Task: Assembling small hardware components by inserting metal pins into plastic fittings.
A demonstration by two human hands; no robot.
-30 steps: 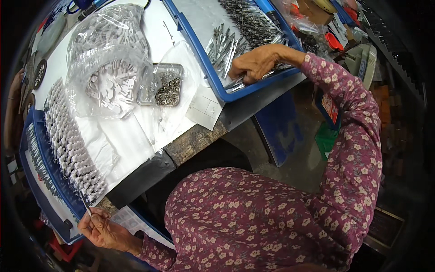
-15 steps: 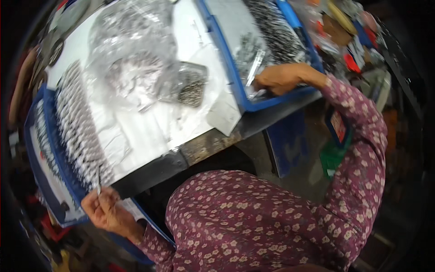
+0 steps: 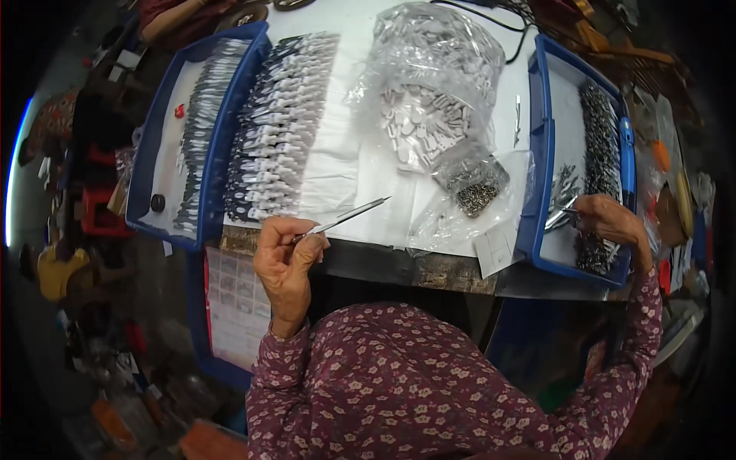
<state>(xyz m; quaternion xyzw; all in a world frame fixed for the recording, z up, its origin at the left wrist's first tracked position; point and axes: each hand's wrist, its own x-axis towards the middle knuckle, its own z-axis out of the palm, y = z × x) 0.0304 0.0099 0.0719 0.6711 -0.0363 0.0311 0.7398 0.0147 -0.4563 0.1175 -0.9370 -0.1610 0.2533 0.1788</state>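
Observation:
My left hand (image 3: pixel 285 264) is closed in a pinch on a slim silver pointed tool (image 3: pixel 349 216), whose dark tip points up and right over the front of the white table. Its exact kind is unclear. Inside the right blue tray (image 3: pixel 539 161) my right hand (image 3: pixel 611 222) has its fingers closed around thin silver metal pieces (image 3: pixel 562 215), partly hidden by the fingers. Beside it lies a long row of dark metal parts (image 3: pixel 602 146). To the left of the pointed tool stand dense rows of small white-and-black pieces (image 3: pixel 280 126).
A large clear bag (image 3: pixel 437 46) of white pieces lies mid-table, with a small bag of metal bits (image 3: pixel 477 198) before it. A left blue tray (image 3: pixel 222 153) holds more rows of parts. At the back left shows another person's arm (image 3: pixel 172 17).
My left hand has moved from the front end of the white-and-black rows toward the table's middle, with the pointed tool in it. My right hand stays in the right tray. The view has turned.

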